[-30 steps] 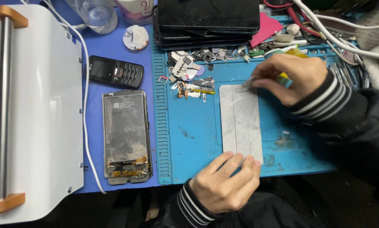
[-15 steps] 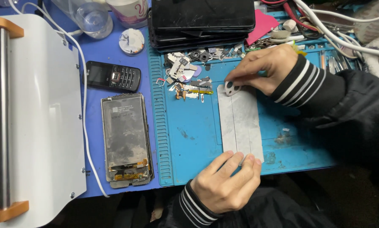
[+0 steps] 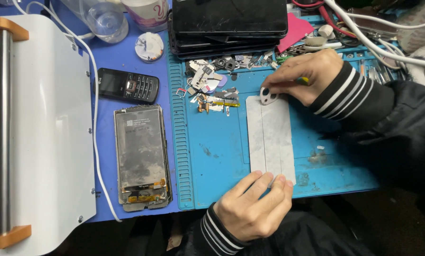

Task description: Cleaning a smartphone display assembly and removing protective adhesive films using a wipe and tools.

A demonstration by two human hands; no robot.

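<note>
On the blue work mat (image 3: 212,156), near its middle, lies the grey back panel (image 3: 270,140); we work on its far end. Our left hand (image 3: 252,208) presses the near end with fingers together, gripping nothing. Our right hand (image 3: 307,76) pinches the small camera ring (image 3: 268,96) at the panel's far end. We judge the ring is being fitted or lifted; the next move needs fine, steady alignment.

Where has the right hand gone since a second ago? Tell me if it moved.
Yes. The right hand moved left along the grey panel's top edge, toward the parts pile.
</note>
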